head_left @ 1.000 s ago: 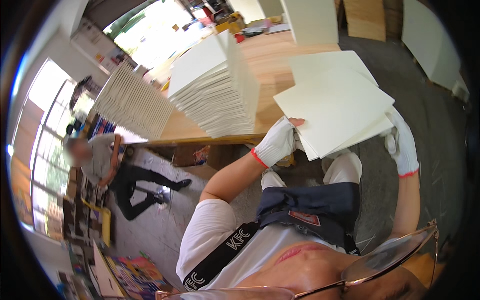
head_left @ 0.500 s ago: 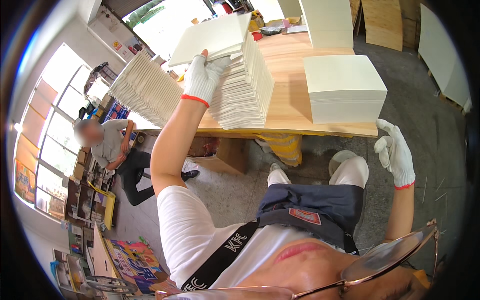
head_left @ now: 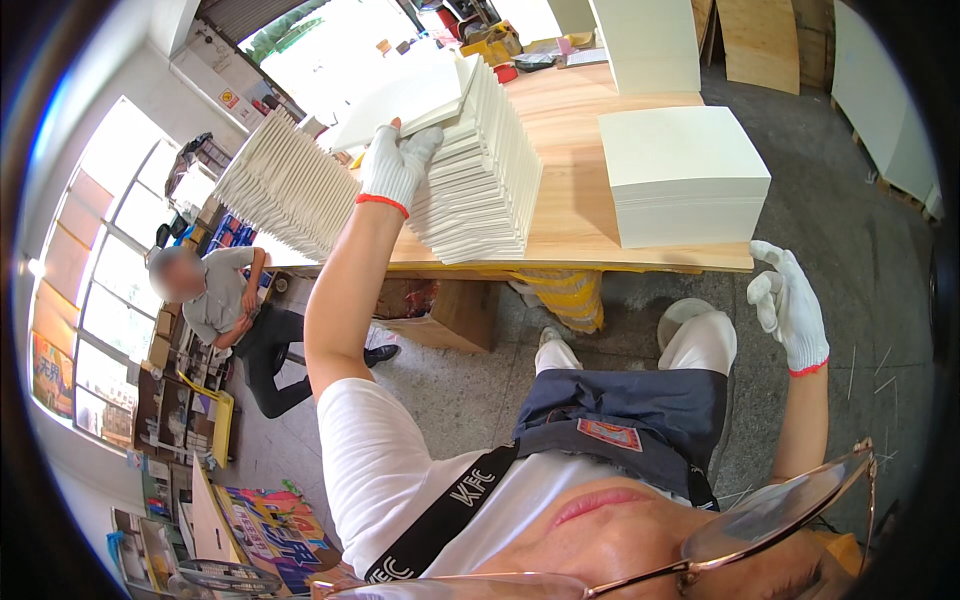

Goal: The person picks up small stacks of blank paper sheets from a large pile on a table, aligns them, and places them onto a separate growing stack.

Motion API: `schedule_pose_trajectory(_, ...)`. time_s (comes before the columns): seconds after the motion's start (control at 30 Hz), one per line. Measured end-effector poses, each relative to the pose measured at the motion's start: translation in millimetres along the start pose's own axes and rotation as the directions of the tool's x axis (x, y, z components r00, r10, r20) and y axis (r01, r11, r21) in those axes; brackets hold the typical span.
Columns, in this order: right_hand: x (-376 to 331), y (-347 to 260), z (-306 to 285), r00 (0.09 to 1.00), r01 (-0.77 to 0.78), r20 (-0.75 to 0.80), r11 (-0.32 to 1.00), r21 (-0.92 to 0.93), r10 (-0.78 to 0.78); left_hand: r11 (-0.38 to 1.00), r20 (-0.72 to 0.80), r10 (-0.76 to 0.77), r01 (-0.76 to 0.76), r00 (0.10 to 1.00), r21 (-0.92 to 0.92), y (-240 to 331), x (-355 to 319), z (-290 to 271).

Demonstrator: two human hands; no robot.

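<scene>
Workshop: grey concrete floor (head_left: 640, 300) under a long wooden table (head_left: 575, 170), bright windows on the left, daylight at the far end.
Right hand (head_left: 790, 305): nearest the camera, in a white knit glove with a red cuff, raised off the table's near right corner; fingers loosely curled and apart, holding nothing and touching nothing.
Block (head_left: 685, 175): a squared, flush pile of white sheets at the near right of the table, just up and left of the right hand, not touched.
Left hand (head_left: 395, 165): same kind of glove, arm stretched up and forward; fingers bent around the near corner of a small bundle of sheets (head_left: 405, 100), gripping it (thumb hidden, so how far it wraps I cannot tell).
Sheets: white, lifted at a slant, their far edge resting on top of the stack.
Stack (head_left: 480, 170): tall pile of white bundles with stepped, offset edges, at the middle of the table near its front edge, left of the block.
Fanned pile (head_left: 285, 185): a second pile of white bundles leaning over, just left of the stack.
Seated person (head_left: 225, 305): grey shirt and dark trousers, on the floor side left of the table, well apart from both hands.
Tall pile (head_left: 645, 45): white, at the far end of the table.
Boards (head_left: 760, 40): pale wooden panels leaning beyond the table, farthest back.
</scene>
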State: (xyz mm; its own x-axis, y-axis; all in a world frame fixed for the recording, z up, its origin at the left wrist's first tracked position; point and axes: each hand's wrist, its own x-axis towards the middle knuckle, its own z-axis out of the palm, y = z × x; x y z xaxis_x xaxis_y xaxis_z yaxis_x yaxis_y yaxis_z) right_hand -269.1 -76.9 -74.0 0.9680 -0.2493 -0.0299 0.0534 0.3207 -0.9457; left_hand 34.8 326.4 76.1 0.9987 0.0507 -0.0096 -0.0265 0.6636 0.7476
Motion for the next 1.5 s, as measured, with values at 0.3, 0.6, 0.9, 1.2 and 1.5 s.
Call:
schedule_pose_trajectory(0.3, 6.7, 7.5, -0.1, 1.0, -0.022, -0.008, 1.0, -0.016, 0.022, 0.958, 0.268, -0.222, 0.261, 0.937, -0.117, 22.4, -19.1, -18.2)
schedule_pose_trajectory(0.6, 25.1, -12.8, -29.8, 0.979, -0.062, -0.2, 0.989, -0.137, 0.033, 0.995, 0.588, 0.09, -0.047, 0.804, -0.088, -43.1, -136.8, 0.4)
schedule_pose_trajectory(0.9, 133.9, -30.8, -48.4, 0.867, -0.144, -0.302, 0.382, -0.913, -0.396, 0.08, 0.947, -0.231, -0.966, 0.222, 0.246, -245.2, -57.1, 164.2)
schedule_pose_trajectory(1.2, 158.8, -61.8, -30.5, 0.84, 0.032, 0.194, -0.311, -0.95, -0.507, 0.124, 0.832, -0.414, -0.883, 0.37, 0.453, -300.3, -29.9, 170.9)
schedule_pose_trajectory(1.5, 183.5, -37.1, -25.1, 0.844, 0.136, -0.18, 0.527, -0.839, -0.505, 0.446, 0.887, -0.357, -0.781, 0.293, 0.438, -301.9, -28.2, 164.3)
